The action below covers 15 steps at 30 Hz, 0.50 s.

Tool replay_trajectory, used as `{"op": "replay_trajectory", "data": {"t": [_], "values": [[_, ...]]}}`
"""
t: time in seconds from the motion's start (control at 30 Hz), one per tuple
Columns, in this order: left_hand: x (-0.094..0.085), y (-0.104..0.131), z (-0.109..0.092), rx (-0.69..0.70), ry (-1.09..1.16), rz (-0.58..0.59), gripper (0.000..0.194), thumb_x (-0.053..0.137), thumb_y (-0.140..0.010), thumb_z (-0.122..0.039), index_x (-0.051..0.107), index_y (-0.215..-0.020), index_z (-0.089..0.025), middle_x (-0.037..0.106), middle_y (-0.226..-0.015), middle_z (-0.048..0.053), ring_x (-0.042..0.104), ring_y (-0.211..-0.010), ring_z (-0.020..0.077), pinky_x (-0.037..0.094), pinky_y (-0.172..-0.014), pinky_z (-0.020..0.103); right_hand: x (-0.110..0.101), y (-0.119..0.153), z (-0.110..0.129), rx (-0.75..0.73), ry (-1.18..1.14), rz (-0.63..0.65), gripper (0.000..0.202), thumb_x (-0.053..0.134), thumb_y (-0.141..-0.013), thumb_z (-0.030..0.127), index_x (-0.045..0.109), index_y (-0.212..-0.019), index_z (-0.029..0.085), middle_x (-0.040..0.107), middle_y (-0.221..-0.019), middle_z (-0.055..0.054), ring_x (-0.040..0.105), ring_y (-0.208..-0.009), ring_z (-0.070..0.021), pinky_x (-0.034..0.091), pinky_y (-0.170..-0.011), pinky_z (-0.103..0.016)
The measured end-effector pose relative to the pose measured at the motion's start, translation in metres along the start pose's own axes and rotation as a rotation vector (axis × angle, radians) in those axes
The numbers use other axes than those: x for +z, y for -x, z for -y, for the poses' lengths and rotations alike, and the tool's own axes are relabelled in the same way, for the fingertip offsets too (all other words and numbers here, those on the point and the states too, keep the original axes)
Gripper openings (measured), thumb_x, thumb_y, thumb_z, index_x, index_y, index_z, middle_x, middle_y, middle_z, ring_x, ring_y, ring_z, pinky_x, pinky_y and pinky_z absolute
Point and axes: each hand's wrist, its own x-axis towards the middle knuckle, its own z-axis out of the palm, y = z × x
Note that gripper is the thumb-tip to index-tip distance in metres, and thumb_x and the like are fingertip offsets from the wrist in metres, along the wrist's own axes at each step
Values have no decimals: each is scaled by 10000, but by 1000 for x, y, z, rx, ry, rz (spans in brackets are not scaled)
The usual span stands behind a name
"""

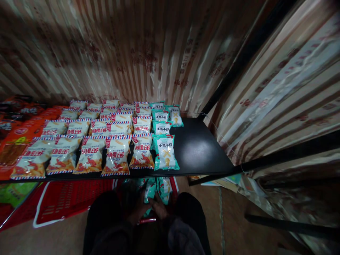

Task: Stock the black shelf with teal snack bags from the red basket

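Observation:
Below the black shelf [202,148], my left hand [136,207] and my right hand [159,209] meet low in the dim foreground. Both close on teal snack packets [156,187] that lie in a red basket [66,202] on the floor. On the shelf, rows of white snack bags with red print [117,156] fill the left and middle. A single column of teal snack bags [165,152] runs along their right side.
Orange snack packs [16,138] lie at the shelf's far left. Striped shiny curtain [148,53] hangs behind and to the right. A black post [247,53] rises at the shelf's right rear corner. The shelf's right part is bare black surface.

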Motion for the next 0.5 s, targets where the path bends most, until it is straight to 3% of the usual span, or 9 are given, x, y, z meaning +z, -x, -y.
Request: {"op": "replay_trajectory", "data": {"t": [0.13,0.27,0.4,0.5], "values": [[-1,17,-16,85,-20,-25,671,622,-710,-270,441,-1347,-165,458,-1399,131,410,-1303,258,345,-1074,356,-1,6,5,-79,-18,-23,647,637,-634,592,580,-1163,222,628,-1175,-78,495,-1226,-261,361,-1054,-392],[-3,38,-31,173,12,-43,574,525,-788,-244,436,-1351,-176,516,-1348,102,435,-1279,222,342,-1076,374,5,17,15,-124,-13,-56,670,682,-604,587,592,-1146,204,674,-1077,-85,552,-1151,-269,353,-1059,-425],[-6,48,-32,145,72,-66,583,517,-782,-198,424,-1357,-161,526,-1338,95,420,-1290,217,338,-1082,363,9,25,22,-79,-178,-87,680,747,-557,529,586,-1141,220,699,-1034,-59,636,-999,-263,437,-980,-438],[-10,48,-28,21,146,-114,451,452,-859,-250,481,-1302,-173,558,-1296,80,497,-1214,214,469,-956,331,7,28,24,-67,-227,-125,631,746,-571,493,593,-1114,210,709,-1006,-64,652,-963,-264,471,-940,-433]]}}
